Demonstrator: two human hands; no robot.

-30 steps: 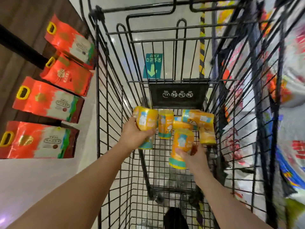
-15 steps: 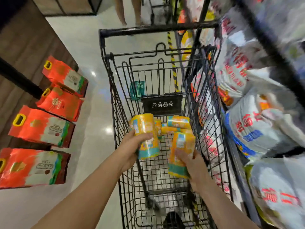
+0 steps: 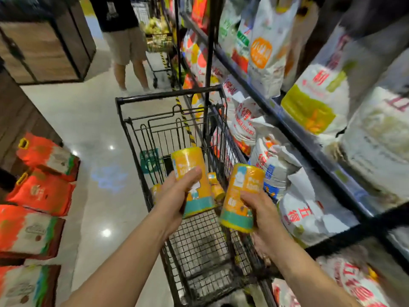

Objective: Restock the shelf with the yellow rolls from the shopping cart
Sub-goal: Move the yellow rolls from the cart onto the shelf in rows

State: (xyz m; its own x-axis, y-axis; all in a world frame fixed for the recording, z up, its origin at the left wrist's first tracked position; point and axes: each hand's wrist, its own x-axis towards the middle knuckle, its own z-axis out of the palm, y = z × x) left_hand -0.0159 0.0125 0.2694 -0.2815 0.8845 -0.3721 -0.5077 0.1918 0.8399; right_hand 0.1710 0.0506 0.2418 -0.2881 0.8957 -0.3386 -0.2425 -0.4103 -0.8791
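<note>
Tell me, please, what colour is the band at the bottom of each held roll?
Teal, clearest in the head view on the right-hand roll.

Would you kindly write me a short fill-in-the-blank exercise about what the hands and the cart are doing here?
1. Each hand holds one yellow ____ with a teal band.
2. The left hand holds its roll above the black wire ____.
3. The right hand holds its roll nearer the shelf of white ____.

Missing words: roll; cart; bags
</note>
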